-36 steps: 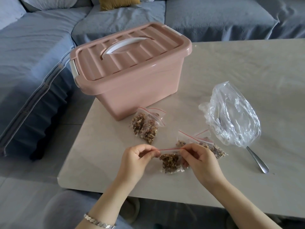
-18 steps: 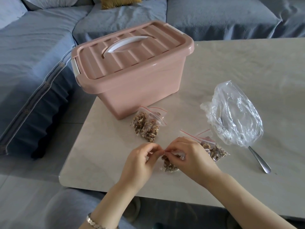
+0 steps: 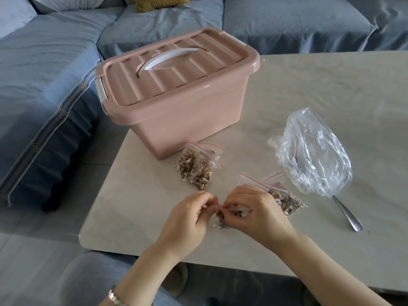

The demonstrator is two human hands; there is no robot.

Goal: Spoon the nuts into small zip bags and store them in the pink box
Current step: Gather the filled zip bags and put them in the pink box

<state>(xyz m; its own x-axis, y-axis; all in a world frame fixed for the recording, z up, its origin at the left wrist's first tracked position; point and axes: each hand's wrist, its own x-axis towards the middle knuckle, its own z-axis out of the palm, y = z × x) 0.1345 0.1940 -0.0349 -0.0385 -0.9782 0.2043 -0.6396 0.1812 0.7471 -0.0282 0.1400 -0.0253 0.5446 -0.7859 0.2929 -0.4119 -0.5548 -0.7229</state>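
A small zip bag of nuts (image 3: 223, 219) lies near the table's front edge, held between both hands. My left hand (image 3: 187, 219) pinches its red-striped top at the left end. My right hand (image 3: 256, 213) pinches the same strip just beside it and covers most of the bag. Two filled zip bags (image 3: 196, 166) lie in front of the pink box (image 3: 183, 115), whose lid with a white handle is on. More filled zip bags (image 3: 284, 197) lie right of my right hand. A metal spoon (image 3: 346, 214) pokes out from under a crumpled clear plastic bag (image 3: 313, 151).
The beige table (image 3: 320, 89) ends at a rounded corner on the left, beyond which are grey floor and a blue-grey sofa (image 3: 44, 85). The sofa also runs along the back, with a yellow cushion (image 3: 161, 2) on it.
My right hand has slid left along the bag's zip strip until it meets my left hand. The bag is now mostly hidden under my right hand.
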